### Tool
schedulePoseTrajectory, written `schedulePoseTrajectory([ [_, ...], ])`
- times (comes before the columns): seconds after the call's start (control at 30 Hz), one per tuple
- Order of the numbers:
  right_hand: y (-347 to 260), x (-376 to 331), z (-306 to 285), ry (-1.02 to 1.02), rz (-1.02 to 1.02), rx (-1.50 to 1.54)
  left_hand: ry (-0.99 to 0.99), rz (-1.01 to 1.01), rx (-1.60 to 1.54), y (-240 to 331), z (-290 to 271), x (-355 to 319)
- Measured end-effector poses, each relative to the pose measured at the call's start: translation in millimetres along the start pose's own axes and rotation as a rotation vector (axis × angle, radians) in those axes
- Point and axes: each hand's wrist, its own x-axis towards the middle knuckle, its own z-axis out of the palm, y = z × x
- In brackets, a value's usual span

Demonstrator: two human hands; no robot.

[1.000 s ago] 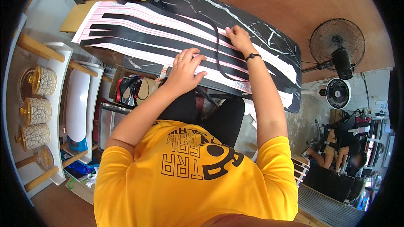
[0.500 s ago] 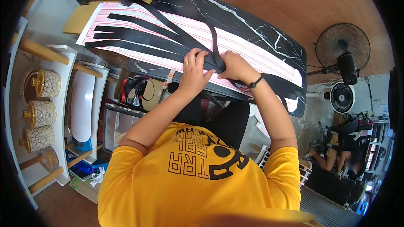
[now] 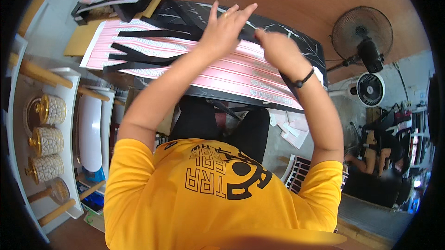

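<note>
My left hand [image 3: 226,31] is raised over the far side of the table, its fingers spread and nothing seen in them. To its right my right hand [image 3: 280,53] is closed; motion blur hides what its fingers hold, if anything. Flat black straps [image 3: 143,60] lie in a loose fan beneath and left of my left forearm. Under them are long pink-and-white printed strips [image 3: 232,76], laid side by side along the table. Part of another black strap [image 3: 288,84] shows below my right wrist.
The black marble-patterned table [image 3: 317,50] meets a brown wall behind. A dark stand [image 3: 127,6] with a plastic bag on it is at far left. Two fans [image 3: 370,90] stand at right, and a shelf with lidded jars [image 3: 48,139] at left. Another person [image 3: 389,150] sits far right.
Both hands have left the gathered straps near the table's front and moved farther away. My left hand has spread its fingers. The straps at left now lie in two separate groups.
</note>
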Motion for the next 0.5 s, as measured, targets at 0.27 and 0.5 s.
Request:
schedulePoseTrajectory([
  [0.27, 43.3, -57.0, -170.3, 0.505, -0.084, -0.17, -0.048, -0.024, -0.482, 13.7, -77.6, 139.0],
  [0.5, 44.2, -181.3, -275.2, 0.457, 0.443, 0.499, -0.276, 0.182, -0.631, 99.9, -94.5, 197.4],
])
